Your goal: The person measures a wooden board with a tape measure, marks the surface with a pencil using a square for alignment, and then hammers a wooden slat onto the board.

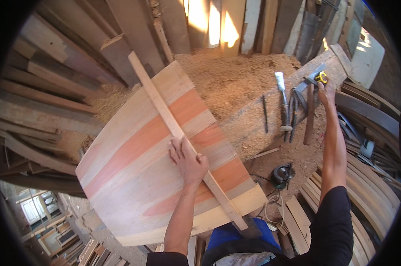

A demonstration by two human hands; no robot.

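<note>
A broad panel (134,177) of pale and reddish wood strips spreads before me, its left edge curved. Across it lies a long straight wooden strip (158,99), reaching from beyond the far edge to near my body. My left hand (187,162) is closed over this strip near its middle, with fingers on one side and thumb on the other. At the far right, my right hand (327,94) is closed on a yellow and black tape measure (321,78), above the tools on a plank bench. Its fingers are partly hidden.
On the sawdust-covered plank bench (249,115) lie a wide-bladed chisel (285,104), a thin dark rod (265,114) and a wooden-handled tool (309,119). A corded power tool (281,175) sits below. Boards (67,48) lean at left; curved wood pieces (364,186) are stacked at right.
</note>
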